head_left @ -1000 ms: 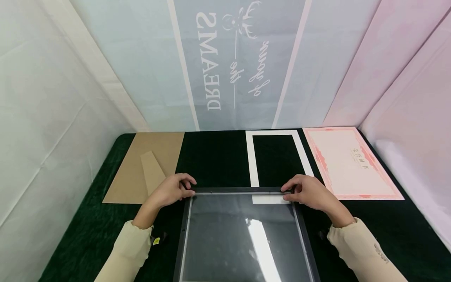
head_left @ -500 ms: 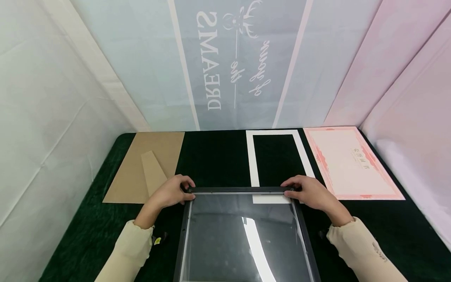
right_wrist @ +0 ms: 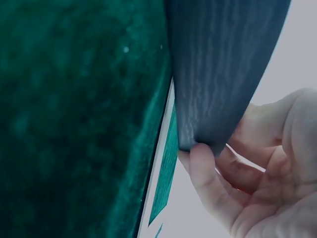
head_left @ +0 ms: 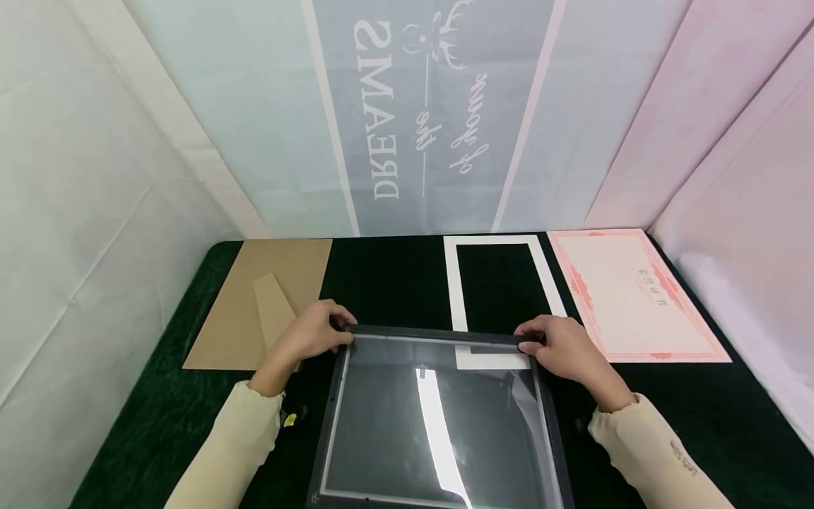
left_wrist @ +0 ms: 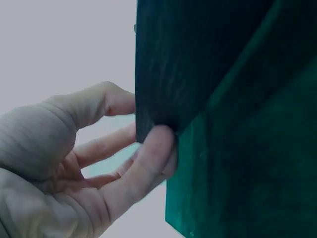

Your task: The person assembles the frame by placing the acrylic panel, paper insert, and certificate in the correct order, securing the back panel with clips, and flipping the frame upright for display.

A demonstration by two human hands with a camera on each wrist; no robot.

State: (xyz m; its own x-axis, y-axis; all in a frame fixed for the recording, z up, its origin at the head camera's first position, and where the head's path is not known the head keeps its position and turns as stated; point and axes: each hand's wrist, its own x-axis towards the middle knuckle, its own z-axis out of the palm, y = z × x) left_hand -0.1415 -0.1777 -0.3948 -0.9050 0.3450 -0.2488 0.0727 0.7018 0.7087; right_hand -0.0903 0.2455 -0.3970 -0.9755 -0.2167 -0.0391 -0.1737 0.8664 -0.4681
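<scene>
A dark picture frame (head_left: 439,334) with a clear sheet (head_left: 375,424) in it is held at its two far corners, slightly skewed. My left hand (head_left: 314,331) pinches the far left corner between thumb and fingers. At the far right corner, my right hand (head_left: 562,348) grips in the same way. In the left wrist view the fingers (left_wrist: 157,148) lie against the dark frame side (left_wrist: 168,74). The right wrist view has the fingertips (right_wrist: 202,158) on the narrow frame end (right_wrist: 223,64). A bright streak reflects off the sheet.
Behind the left hand lies a brown backing board (head_left: 280,261) with a stand flap (head_left: 273,304). A white mat border (head_left: 453,283) lies behind the frame, its near part seen through the sheet. Right of it is a pink-edged certificate (head_left: 623,297). Dark green cloth (head_left: 388,283) covers the table.
The frame has shifted away from me and turned slightly, its left corner going farther with my left hand. Its near edge now shows at the bottom. The reflection has slid left.
</scene>
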